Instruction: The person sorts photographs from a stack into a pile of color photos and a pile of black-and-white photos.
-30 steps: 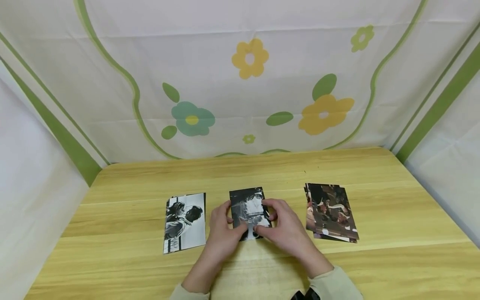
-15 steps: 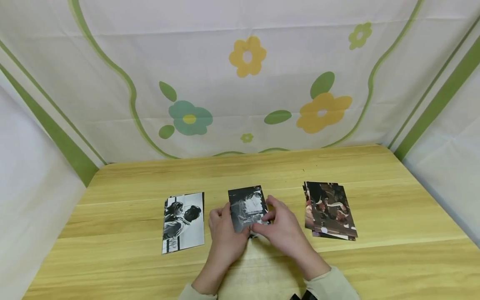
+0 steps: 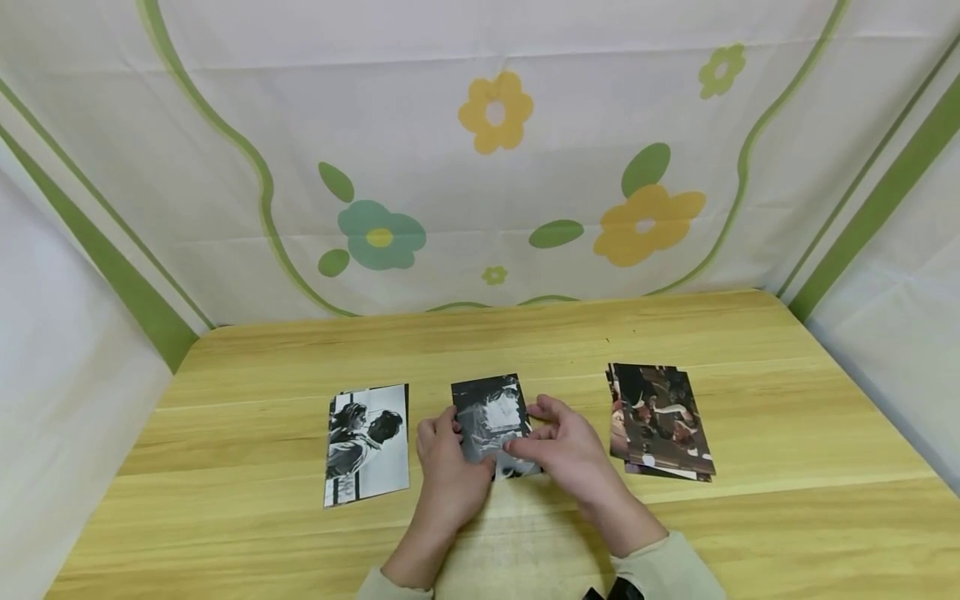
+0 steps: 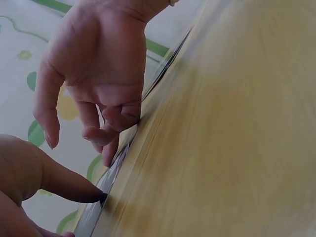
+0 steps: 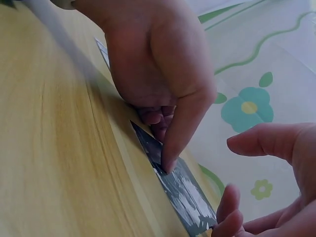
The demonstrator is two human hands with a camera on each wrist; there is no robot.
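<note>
A small pile of black-and-white photo cards (image 3: 487, 408) lies on the wooden table between the two hands. My left hand (image 3: 452, 475) holds it at the left side, fingers along the edge and thumb on the near part. In the right wrist view the left thumb presses on the top photo card (image 5: 185, 192). My right hand (image 3: 577, 458) is at the right side, its fingers bent against the edge. Its thumb is raised off the card in both wrist views. The fingers partly hide the pile's near end.
Left of the hands lies a stack of photo cards (image 3: 386, 467) topped by a black-and-white picture. To the right is an uneven stack of darker colour photo cards (image 3: 667, 425). A flower-patterned cloth (image 3: 450, 183) hangs behind the wooden table (image 3: 247, 467).
The middle photo cards have shifted slightly left and turned a little. The right thumb has lifted off the cards, and the left hand stays at the left edge.
</note>
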